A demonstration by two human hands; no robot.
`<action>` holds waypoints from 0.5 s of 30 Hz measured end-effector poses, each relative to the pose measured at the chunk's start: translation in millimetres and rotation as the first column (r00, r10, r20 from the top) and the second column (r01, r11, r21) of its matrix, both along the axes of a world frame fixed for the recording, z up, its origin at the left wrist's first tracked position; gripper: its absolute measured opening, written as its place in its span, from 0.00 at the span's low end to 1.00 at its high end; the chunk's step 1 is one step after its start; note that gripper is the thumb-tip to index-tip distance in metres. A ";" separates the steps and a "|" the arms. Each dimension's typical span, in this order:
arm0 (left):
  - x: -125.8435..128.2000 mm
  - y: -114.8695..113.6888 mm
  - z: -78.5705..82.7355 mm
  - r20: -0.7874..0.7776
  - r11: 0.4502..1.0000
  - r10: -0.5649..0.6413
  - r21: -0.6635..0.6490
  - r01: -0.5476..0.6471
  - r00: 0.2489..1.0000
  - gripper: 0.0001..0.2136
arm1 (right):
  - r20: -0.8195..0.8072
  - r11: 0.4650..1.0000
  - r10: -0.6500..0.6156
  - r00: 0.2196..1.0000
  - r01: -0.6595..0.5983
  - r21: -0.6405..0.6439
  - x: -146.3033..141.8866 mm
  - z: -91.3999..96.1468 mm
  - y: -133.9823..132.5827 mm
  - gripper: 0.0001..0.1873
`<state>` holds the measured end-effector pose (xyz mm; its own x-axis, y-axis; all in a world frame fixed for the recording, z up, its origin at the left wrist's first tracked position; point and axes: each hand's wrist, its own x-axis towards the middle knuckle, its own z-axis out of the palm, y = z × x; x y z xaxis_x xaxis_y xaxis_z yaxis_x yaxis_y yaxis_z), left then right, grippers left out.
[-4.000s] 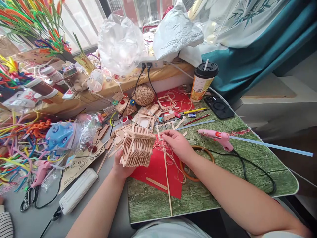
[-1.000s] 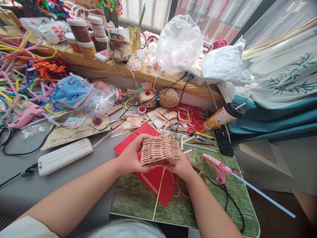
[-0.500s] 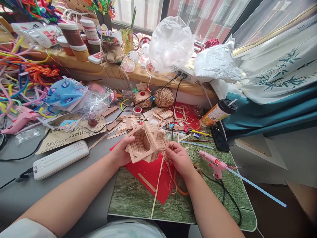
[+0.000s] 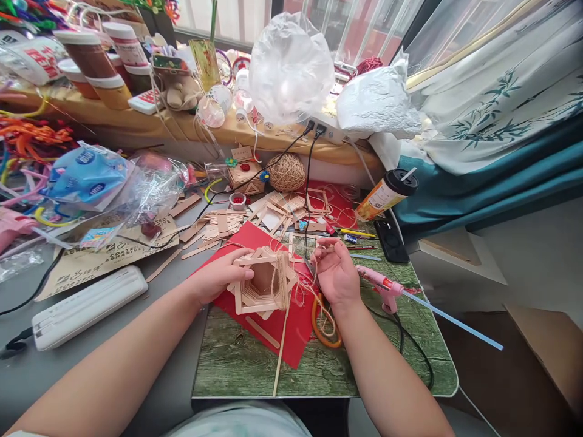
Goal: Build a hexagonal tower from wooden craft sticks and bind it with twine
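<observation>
My left hand [image 4: 225, 274] grips the left side of a hollow craft-stick structure [image 4: 245, 301], thumb over its rim. The sticks are stacked in twisted layers around an opening that faces me. Twine [image 4: 273, 282] is wound along the structure's right edge, and loose strands trail toward my right hand [image 4: 336, 273]. That hand is palm up, its fingers curled on the twine beside the structure. Orange-handled scissors [image 4: 314, 321] lie just under the right wrist, partly hidden. Beneath the structure is a red sheet [image 4: 291, 346] with a loose craft stick [image 4: 263, 332] on it.
A pink glue gun [image 4: 387, 290] with a long glue stick lies right. Behind are scattered craft sticks [image 4: 223, 223], a twine ball [image 4: 286, 172], a drink cup [image 4: 386, 194] and a phone [image 4: 392, 240]. A white power strip [image 4: 91, 308] lies left; black cords cross the table.
The structure has tipped so its opening faces me more. My right hand has moved away from its edge to the right and turned palm up. The view has shifted, exposing the scissors more.
</observation>
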<state>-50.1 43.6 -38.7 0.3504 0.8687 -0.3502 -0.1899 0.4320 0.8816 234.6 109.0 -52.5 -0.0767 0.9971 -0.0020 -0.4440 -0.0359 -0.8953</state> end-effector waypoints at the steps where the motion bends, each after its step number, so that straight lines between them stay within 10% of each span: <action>1: 0.4 1.0 0.0 -0.030 0.999 0.038 0.013 -0.038 0.999 0.33 | 0.005 1.000 -0.027 1.000 0.027 0.016 0.6 -1.2 -0.2 0.10; 8: 5.3 3.9 5.9 -0.321 0.866 0.420 0.422 -0.269 0.849 0.34 | 0.186 0.956 -0.286 0.940 0.267 0.120 -4.0 -15.8 -1.8 0.08; 15: 0.9 -12.8 4.7 -0.535 0.583 0.648 0.806 0.099 0.543 0.40 | 0.429 0.931 -0.265 0.864 0.114 0.346 -7.3 -1.0 -20.1 0.10</action>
<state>-49.1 30.8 -34.0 -0.0156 0.9051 0.4249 0.6750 -0.3040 0.6723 227.3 89.0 -53.5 0.0479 0.9493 0.3107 0.0517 0.3083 -0.9499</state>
